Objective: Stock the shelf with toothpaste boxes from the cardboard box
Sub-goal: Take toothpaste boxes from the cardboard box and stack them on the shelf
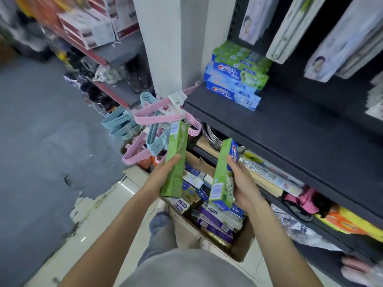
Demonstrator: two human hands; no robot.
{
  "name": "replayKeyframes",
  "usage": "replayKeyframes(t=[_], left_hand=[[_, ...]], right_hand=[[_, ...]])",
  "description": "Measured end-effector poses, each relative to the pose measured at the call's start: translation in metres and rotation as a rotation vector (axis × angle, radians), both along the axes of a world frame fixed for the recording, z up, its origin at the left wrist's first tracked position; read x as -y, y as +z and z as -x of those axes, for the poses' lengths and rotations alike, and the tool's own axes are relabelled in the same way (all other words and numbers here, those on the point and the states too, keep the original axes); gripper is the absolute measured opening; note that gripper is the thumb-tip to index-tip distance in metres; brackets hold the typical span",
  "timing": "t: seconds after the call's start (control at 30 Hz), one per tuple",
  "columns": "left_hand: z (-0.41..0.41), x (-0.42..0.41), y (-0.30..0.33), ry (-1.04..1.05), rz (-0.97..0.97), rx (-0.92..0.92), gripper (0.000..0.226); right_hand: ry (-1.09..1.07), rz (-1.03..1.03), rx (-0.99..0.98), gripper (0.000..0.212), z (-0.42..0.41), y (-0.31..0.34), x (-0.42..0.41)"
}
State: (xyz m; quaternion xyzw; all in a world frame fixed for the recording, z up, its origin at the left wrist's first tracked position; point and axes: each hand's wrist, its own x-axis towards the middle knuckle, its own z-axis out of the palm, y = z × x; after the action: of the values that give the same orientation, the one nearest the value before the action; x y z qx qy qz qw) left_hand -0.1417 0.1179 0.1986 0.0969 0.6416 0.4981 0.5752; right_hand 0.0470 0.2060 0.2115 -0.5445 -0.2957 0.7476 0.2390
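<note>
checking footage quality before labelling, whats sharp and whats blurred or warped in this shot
Head view: the left hand and right hand, each gripping a green toothpaste box, are fairly sharp; the stacked boxes on the dark shelf are readable; the upper-left shelving is smeared; wide-angle distortion tilts the hanging packs; glare spots on the floor tiles.

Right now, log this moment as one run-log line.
left hand: holds green toothpaste box | right hand: holds second green box | cardboard box: still stocked | shelf: small stack at left
</note>
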Motion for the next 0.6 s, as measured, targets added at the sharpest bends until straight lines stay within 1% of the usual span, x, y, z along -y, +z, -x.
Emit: replayKeyframes(t=[0.07, 0.13, 0.2, 0.3, 0.37, 0.4, 0.43, 0.5, 0.53, 0.6], left_hand=[[0.02, -0.008, 0.001, -0.004, 0.024, -0.054, 0.023], [0.045, -0.02, 0.002, -0.004, 0.032, -0.125, 0.035], [0.071, -0.034, 0.005, -0.007, 0.02, -0.171, 0.051], [0.109, -0.055, 0.011, -0.011, -0.022, -0.154, 0.053], [0.132, -0.067, 0.014, -0.049, -0.002, -0.114, 0.063], [0.142, -0.073, 0.014, -0.06, -0.012, -0.098, 0.06], [0.149, -0.079, 0.015, -0.062, -0.032, -0.081, 0.052], [0.161, -0.091, 0.017, -0.063, -0.055, -0.031, 0.041], [0.167, -0.097, 0.019, -0.064, -0.067, -0.011, 0.039], [0.175, -0.11, 0.022, -0.059, -0.09, 0.021, 0.039]], right_hand=[[0.118, -0.178, 0.186, 0.05, 0.013, 0.011, -0.015], [0.219, -0.399, 0.328, 0.057, 0.028, 0.026, -0.039], [0.329, -0.615, 0.46, 0.058, 0.043, 0.039, -0.072], [0.498, -0.891, 0.762, 0.059, 0.065, 0.048, -0.135], [0.611, -1.023, 0.98, 0.058, 0.083, 0.047, -0.177], [0.669, -1.104, 1.096, 0.058, 0.093, 0.046, -0.198], [0.717, -1.178, 1.208, 0.059, 0.103, 0.043, -0.217], [0.778, -1.288, 1.378, 0.063, 0.119, 0.038, -0.25], [0.81, -1.298, 1.425, 0.067, 0.125, 0.035, -0.262], [0.863, -1.251, 1.509, 0.074, 0.133, 0.027, -0.275]])
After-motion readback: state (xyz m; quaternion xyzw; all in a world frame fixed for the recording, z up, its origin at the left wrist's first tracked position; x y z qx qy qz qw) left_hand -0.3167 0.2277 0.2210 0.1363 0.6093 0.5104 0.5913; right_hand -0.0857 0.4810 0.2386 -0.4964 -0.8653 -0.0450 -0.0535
